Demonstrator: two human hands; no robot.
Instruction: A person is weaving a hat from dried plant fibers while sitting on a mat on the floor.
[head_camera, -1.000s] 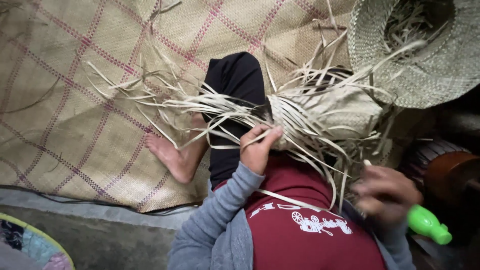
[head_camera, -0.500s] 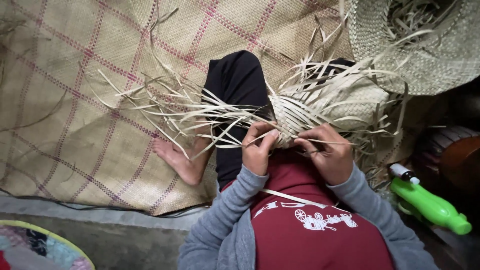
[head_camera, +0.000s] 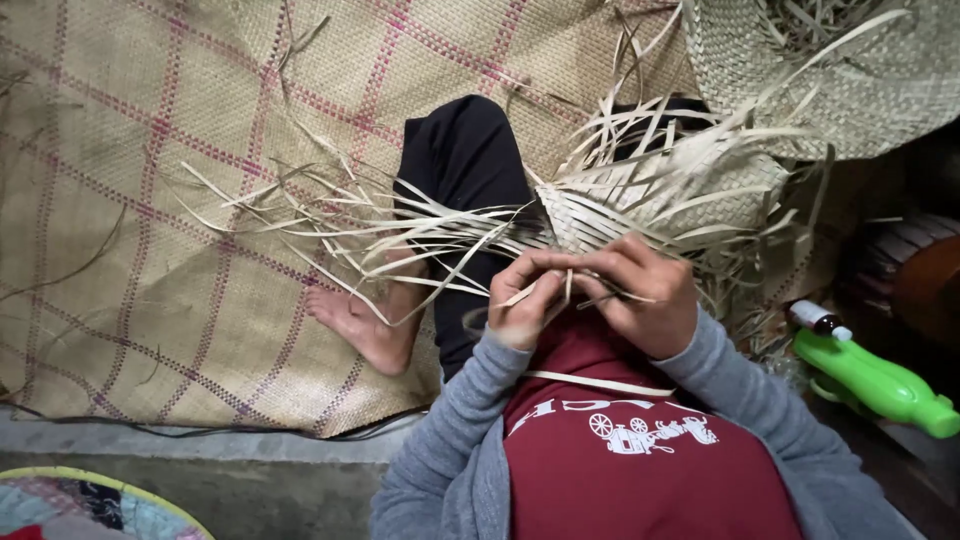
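- Two hands meeting at the near edge of a half-woven straw piece (head_camera: 660, 195) resting on the lap.
- Left hand (head_camera: 525, 300) with fingers curled, pinching thin straw strips (head_camera: 400, 235) at the weave's edge.
- Right hand (head_camera: 645, 295) just beside it, fingers bent closed around more strips.
- Loose strip (head_camera: 600, 383) lying across the maroon shirt.
- Green spray bottle (head_camera: 875, 380) off to the right, near the right elbow.
- Bare foot (head_camera: 360, 325) on the checked woven mat (head_camera: 150, 200) beyond the knee.
- Woven straw hat (head_camera: 840, 70) farthest, upper right, touching the upright strips.
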